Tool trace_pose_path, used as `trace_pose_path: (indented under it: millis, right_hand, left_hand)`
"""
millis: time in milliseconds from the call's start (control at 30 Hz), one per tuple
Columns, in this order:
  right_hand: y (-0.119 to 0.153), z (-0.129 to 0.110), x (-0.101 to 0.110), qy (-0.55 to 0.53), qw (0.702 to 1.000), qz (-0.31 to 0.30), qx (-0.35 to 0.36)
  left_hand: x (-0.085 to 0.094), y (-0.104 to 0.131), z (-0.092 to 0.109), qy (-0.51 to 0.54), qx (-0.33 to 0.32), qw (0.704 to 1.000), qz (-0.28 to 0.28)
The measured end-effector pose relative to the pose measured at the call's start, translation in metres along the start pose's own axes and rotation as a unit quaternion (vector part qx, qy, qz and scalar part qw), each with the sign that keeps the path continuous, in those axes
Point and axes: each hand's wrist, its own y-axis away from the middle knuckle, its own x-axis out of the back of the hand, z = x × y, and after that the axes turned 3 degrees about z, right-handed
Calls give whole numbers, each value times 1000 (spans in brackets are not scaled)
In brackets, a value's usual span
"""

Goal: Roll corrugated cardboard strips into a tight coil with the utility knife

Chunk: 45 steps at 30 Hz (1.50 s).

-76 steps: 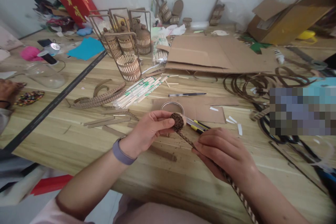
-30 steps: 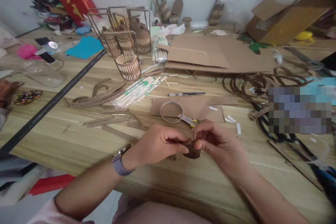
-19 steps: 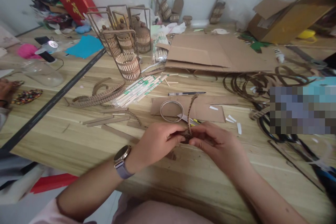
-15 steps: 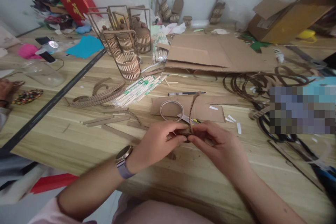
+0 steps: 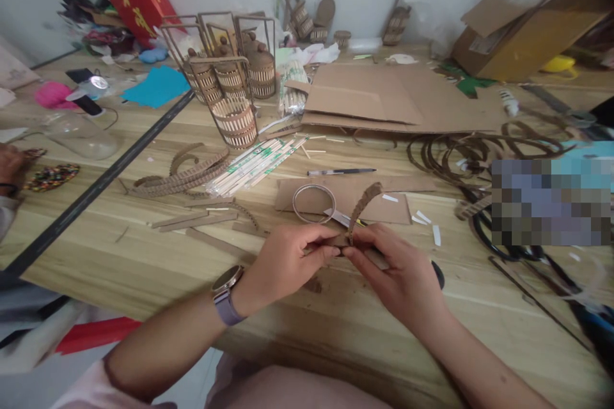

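Where the left hand and right hand nearly meet above the counter, fingertips pinch a cardboard coil between them, its loose corrugated strip curving up and away, nearer the right.

Site presents as a craft workshop: wooden worktable bearing cardboard sheets, loose brown strips, utility knife and small slatted baskets.
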Motion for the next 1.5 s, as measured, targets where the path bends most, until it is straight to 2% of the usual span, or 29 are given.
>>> trace_pose_path:
  millis: [100, 233, 300, 367, 567, 700, 800, 1000, 1133, 1233, 1333, 1400, 1500]
  right_hand:
    - [2, 2, -2, -26, 1000, 10, -13]
    - [4, 6, -8, -121, 983, 59, -128]
    - [3, 7, -10, -157, 967, 77, -184]
    - [2, 6, -8, -162, 963, 74, -202]
    - [-1, 4, 4, -62, 988, 69, -121]
    - [-2, 5, 10, -49, 995, 14, -85]
    - [-3, 6, 12, -48, 997, -27, -61]
    - [-4, 8, 13, -28, 998, -63, 0]
    - [-5, 5, 11, -27, 996, -90, 3]
    - [-4, 2, 9, -24, 997, -68, -30]
    - [-2, 1, 7, -27, 996, 4, -89]
    - [0, 0, 6, -47, 990, 33, -126]
    - [0, 1, 6, -79, 985, 36, -152]
  left_hand:
    - [0, -1, 1, 56, 8, 998, -4]
    - [0, -4, 1, 146, 68, 987, 14]
    - [0, -5, -1, 156, 88, 984, 19]
    - [0, -6, -3, 141, 90, 986, 20]
    - [4, -3, -1, 49, 37, 998, 23]
    - [6, -2, 2, -17, -6, 1000, 15]
    - [6, -1, 2, -49, -12, 999, 2]
    - [7, -2, 4, -116, -4, 992, -43]
    - [8, -2, 6, -143, -10, 987, -77]
    - [7, -2, 5, -80, 3, 996, -35]
    - [4, -2, 2, 63, 60, 996, 19]
    - [3, -3, 1, 129, 89, 987, 21]
    - [4, -4, 1, 134, 88, 987, 1]
